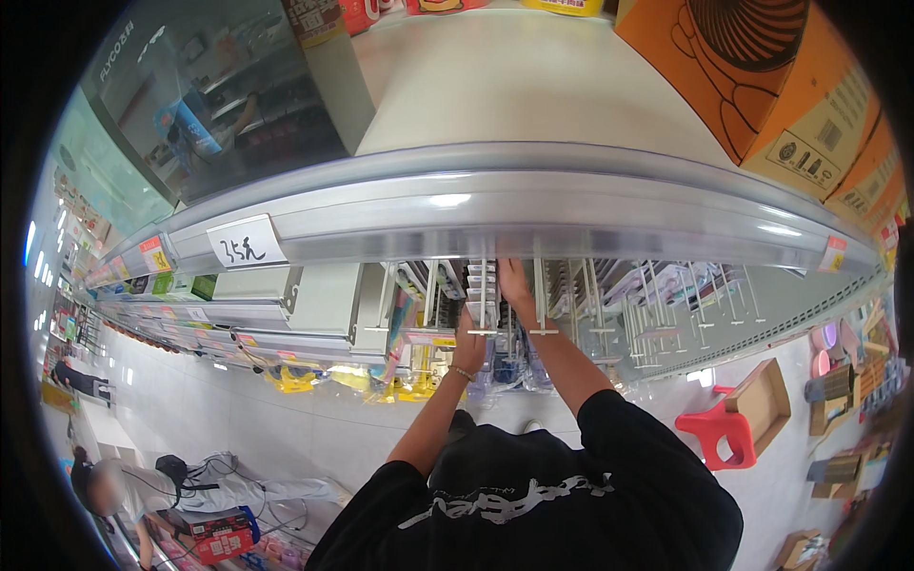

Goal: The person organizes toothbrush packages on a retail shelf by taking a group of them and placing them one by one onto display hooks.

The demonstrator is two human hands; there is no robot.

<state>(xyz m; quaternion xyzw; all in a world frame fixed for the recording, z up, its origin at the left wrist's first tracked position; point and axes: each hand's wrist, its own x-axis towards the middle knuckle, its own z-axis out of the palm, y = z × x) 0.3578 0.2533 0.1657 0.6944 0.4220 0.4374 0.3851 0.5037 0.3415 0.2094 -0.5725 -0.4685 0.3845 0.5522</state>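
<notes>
Under the shelf's front rail, a row of small white-edged packs (483, 284) hangs on a metal display hook (483, 332). My left hand (469, 344) is closed at the near left side of these packs, its fingers partly hidden behind them. On their right side, my right hand (514, 284) reaches up higher between hooks. The clear rail hides its fingertips, so its grip cannot be made out. Other hooks with hanging packs (566, 285) flank both hands closely.
Above stands a white shelf (495, 86) with a dark box (219, 95) at left and an orange box (733, 67) at right. Bare hooks (700, 305) stick out on the right. Behind me are a red stool (714, 433) with a carton (762, 404) and another person (162, 495).
</notes>
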